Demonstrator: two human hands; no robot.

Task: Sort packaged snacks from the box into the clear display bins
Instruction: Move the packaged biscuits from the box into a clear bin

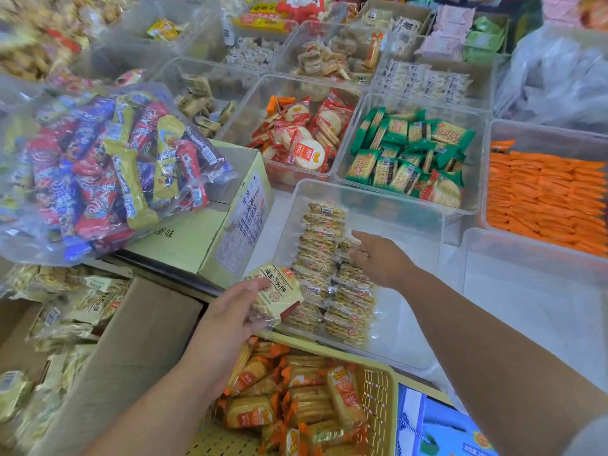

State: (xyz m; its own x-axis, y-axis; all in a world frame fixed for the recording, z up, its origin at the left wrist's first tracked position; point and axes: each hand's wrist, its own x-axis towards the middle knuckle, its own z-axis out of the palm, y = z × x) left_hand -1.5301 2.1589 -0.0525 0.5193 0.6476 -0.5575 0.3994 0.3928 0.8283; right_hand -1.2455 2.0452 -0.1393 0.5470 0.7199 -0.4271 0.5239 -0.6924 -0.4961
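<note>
The left fingers (255,286) grip a snack pack (279,291); straight right fingers (365,241) touch binned packs (324,238).

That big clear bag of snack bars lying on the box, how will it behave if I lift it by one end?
Probably floppy: the bag is thin, wrinkled film sagging over the box. Likely heavy for one hand, as it bulges with many bars. The loose bars would probably shift, so it may slump.
</note>
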